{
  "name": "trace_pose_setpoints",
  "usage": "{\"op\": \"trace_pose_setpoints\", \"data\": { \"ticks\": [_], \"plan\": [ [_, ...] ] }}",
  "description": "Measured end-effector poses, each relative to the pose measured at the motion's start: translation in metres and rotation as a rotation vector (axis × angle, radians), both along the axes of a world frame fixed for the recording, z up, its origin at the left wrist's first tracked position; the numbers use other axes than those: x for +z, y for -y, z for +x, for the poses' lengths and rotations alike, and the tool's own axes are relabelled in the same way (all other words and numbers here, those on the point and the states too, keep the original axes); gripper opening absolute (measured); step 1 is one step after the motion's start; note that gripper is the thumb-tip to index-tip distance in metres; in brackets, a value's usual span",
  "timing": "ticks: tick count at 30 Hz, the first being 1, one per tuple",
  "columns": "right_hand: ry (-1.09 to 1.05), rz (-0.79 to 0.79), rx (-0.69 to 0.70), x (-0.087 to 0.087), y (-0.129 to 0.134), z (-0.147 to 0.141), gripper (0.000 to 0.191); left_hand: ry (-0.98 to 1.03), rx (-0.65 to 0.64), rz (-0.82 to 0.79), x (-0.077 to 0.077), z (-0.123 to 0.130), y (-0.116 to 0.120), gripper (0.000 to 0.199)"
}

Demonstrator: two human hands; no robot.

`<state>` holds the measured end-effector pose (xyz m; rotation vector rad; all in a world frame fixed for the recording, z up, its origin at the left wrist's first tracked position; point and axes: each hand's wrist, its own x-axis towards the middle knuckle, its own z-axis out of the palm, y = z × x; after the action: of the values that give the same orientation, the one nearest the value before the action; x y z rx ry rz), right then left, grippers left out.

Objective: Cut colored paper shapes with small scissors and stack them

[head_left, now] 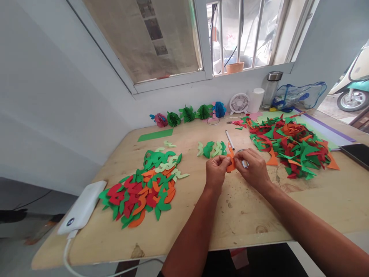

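Note:
Over the middle of the table, my left hand [215,172] pinches an orange paper piece [231,167] between thumb and fingers. My right hand [253,165] is closed at the right edge of the same piece, thumb and fingertips pressed on it. A small shiny object [245,164] shows under the right hand, mostly hidden, and its kind is unclear. Just beyond my hands lie green cut paper shapes [208,149] and pale green shapes [216,149]. A white pen [230,139] lies behind the orange piece.
Curved paper cutouts [135,196] spread at left, near a white power bank [83,207] with a cable. Paper scraps [294,142] are heaped at right beside a phone [357,154]. Along the wall stand folded paper figures [188,114], a small fan [239,103] and a glass bottle [271,90].

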<state>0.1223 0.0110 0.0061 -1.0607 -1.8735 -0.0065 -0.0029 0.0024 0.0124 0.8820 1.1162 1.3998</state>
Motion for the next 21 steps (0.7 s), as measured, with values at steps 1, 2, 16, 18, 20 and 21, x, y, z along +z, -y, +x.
{"op": "trace_pose_setpoints", "data": {
  "ticks": [1, 2, 16, 18, 20, 21],
  "plan": [
    [-0.021, -0.025, 0.002, -0.0005, -0.0001, 0.0002, 0.013, 0.003, -0.001, -0.003, 0.0002, 0.0001, 0.0, 0.023],
    [-0.042, -0.048, 0.001, -0.0008, -0.0003, 0.0003, 0.013, 0.004, -0.002, -0.003, 0.0006, 0.0002, 0.0, 0.023],
    [-0.161, -0.082, -0.052, -0.0012, -0.0017, 0.003, 0.011, -0.019, 0.005, -0.017, -0.0015, -0.0008, -0.0014, 0.024],
    [-0.106, -0.028, -0.044, -0.0001, -0.0015, 0.0037, 0.011, -0.019, 0.005, -0.024, -0.003, -0.0009, -0.002, 0.024],
    [-0.024, 0.037, -0.027, 0.0013, -0.001, 0.0035, 0.012, -0.021, 0.005, -0.028, -0.0034, -0.0008, -0.0023, 0.024],
    [0.015, 0.067, -0.024, 0.0019, -0.0008, 0.0031, 0.013, -0.022, 0.007, -0.028, -0.0033, -0.0007, -0.0023, 0.024]
  ]
}}
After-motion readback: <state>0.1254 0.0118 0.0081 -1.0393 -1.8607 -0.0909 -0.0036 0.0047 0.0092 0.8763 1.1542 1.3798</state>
